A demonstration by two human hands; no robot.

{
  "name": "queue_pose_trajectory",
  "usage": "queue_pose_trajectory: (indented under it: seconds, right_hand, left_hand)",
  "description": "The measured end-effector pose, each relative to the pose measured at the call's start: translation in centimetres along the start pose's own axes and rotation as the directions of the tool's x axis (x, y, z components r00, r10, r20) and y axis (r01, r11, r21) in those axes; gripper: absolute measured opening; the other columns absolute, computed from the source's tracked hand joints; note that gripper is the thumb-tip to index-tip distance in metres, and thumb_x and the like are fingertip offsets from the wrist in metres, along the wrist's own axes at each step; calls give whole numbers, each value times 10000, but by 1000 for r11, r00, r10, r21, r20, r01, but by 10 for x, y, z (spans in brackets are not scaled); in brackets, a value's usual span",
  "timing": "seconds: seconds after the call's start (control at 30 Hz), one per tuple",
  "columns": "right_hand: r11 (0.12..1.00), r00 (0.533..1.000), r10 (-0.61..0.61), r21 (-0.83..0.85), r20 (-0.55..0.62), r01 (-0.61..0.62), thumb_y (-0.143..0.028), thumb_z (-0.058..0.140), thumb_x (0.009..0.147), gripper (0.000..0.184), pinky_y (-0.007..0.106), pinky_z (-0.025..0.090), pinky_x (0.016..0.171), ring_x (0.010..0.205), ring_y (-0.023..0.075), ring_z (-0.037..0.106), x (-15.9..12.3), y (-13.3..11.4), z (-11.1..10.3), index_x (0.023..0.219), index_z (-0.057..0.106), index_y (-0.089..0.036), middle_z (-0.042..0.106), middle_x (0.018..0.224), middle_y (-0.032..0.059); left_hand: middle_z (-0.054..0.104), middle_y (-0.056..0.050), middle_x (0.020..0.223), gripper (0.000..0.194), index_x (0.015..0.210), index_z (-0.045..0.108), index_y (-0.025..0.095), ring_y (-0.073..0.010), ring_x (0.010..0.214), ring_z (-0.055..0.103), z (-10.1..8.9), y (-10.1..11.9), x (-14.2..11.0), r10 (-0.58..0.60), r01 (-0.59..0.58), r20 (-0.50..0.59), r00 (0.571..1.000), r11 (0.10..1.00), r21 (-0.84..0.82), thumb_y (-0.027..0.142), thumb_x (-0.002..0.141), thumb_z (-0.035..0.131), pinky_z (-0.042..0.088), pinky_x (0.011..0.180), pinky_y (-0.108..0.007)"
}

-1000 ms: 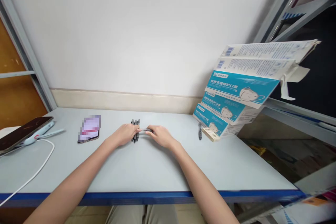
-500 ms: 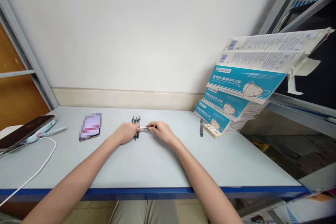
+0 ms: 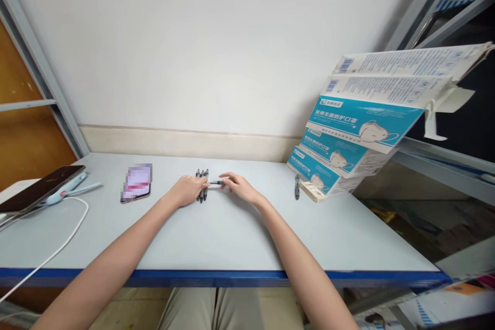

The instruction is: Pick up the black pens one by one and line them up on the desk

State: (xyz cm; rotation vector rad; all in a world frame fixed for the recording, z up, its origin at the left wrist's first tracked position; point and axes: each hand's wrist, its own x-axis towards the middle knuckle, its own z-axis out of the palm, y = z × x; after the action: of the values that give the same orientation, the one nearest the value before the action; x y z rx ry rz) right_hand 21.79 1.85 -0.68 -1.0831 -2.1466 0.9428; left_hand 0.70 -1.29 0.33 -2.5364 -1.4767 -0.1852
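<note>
A slim dark-and-clear pen (image 3: 215, 183) spans the gap between my hands, roughly level above the desk. My left hand (image 3: 187, 190) is closed around its left end. At its dark right end are the thumb and fingertips of my right hand (image 3: 240, 188), with the index finger lifted a little. Three black-and-grey pens (image 3: 201, 198) lie side by side on the desk, their middles partly covered by my left hand. Another grey pen (image 3: 297, 187) lies apart on the right.
Beside that pen is a small cream box (image 3: 314, 192), in front of stacked blue-and-white mask boxes (image 3: 328, 162). At left lie a phone with a blurred screen (image 3: 137, 181), a dark phone (image 3: 42, 188), a light-blue device (image 3: 66, 188) and a white cable (image 3: 79, 224).
My right fingers have loosened and spread somewhat on the pen's end, and more of the pen shows between the hands. The view has shifted slightly.
</note>
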Motion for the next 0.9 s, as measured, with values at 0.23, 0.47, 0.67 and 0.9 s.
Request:
queue_pose_trajectory:
  seconds: [0.23,0.47,0.67,0.9]
  right_hand:
    - [996,998,-55,72,23,54,-290,580,760,412,251,405,730,752,111,514,1,6,-5,1145,524,-158,597,1011,75]
    - [995,997,-65,83,49,61,-277,596,742,338,250,403,713,749,115,523,1,6,-4,1047,579,-133,616,980,82]
    - [991,990,12,130,140,-30,-300,474,821,314,251,403,625,572,94,483,0,3,-4,1044,578,-106,637,800,65]
    - [986,987,6,166,161,-34,-328,449,836,367,250,405,614,578,95,476,-2,1,-4,1107,549,-102,636,833,76]
  left_hand:
    - [659,-68,757,348,860,515,180,-195,669,622,1,1,0,3,-3,17,1000,1000,10,348,929,218,378,574,-266]
    - [660,-83,783,340,854,516,169,-199,660,617,-2,4,0,33,-33,14,999,999,-1,333,927,228,383,572,-277]
    - [651,-77,744,348,848,523,171,-189,632,610,-1,4,-1,26,-26,10,1000,1000,-11,349,925,233,388,576,-275]
    - [657,-76,770,344,854,517,176,-187,656,615,3,3,-1,32,-31,16,999,999,-8,350,925,230,397,591,-270]
